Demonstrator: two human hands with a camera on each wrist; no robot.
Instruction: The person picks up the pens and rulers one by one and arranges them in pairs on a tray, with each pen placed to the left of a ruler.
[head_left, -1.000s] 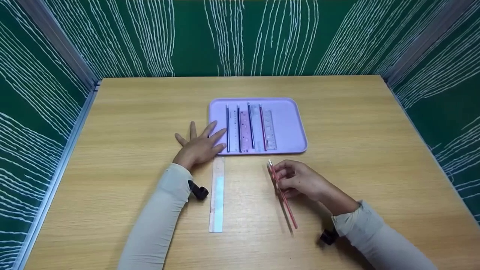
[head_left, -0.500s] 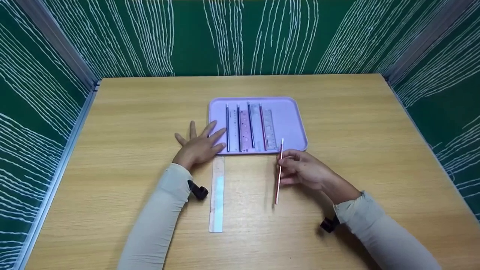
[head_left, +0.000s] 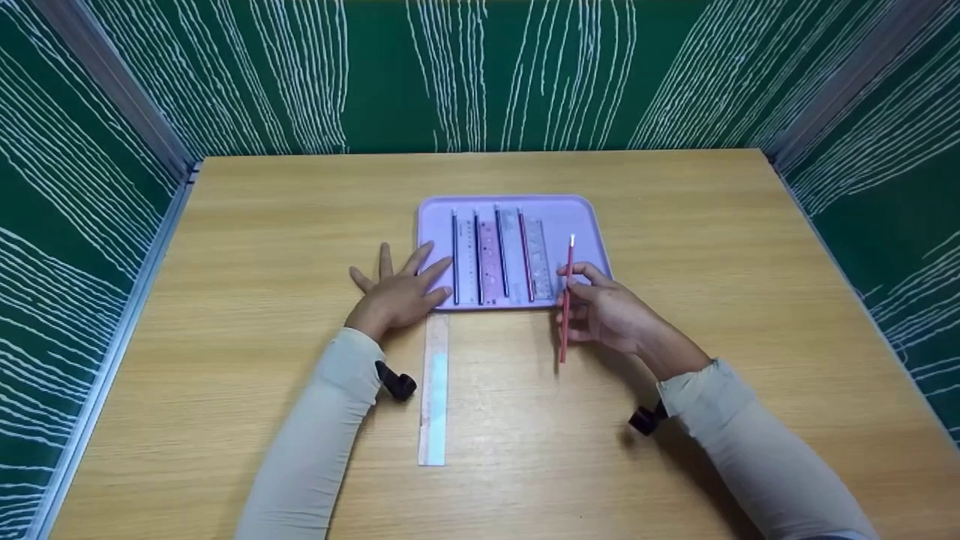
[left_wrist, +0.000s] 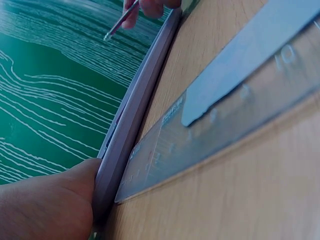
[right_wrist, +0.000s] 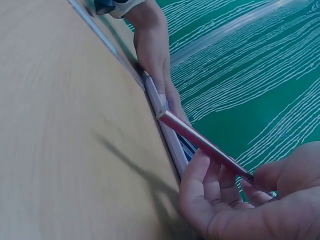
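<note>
A red pencil (head_left: 571, 256) with a pale tip is pinched between the thumb and fingers of my right hand (head_left: 613, 313), raised over the front right part of the lilac tray (head_left: 574, 214). In the right wrist view the pencil (right_wrist: 200, 141) points toward the left hand. My left hand (head_left: 396, 297) rests with spread fingers on the tray's front left corner. On the tray, dark pencils (head_left: 455, 259) and a red pencil (head_left: 526, 259) alternate with rulers, among them a pink ruler (head_left: 491, 262) and a clear ruler (head_left: 540, 259).
A clear ruler (head_left: 434, 409) with a bluish strip lies lengthwise on the wooden table (head_left: 262, 225), just in front of the tray and beside the left forearm. Green walls (head_left: 382, 75) with white lines enclose the table at the back and sides.
My right hand has moved away from me, bringing the red pencil from the table's front area up over the tray and turning it nearly upright in view. The left hand stays put.
</note>
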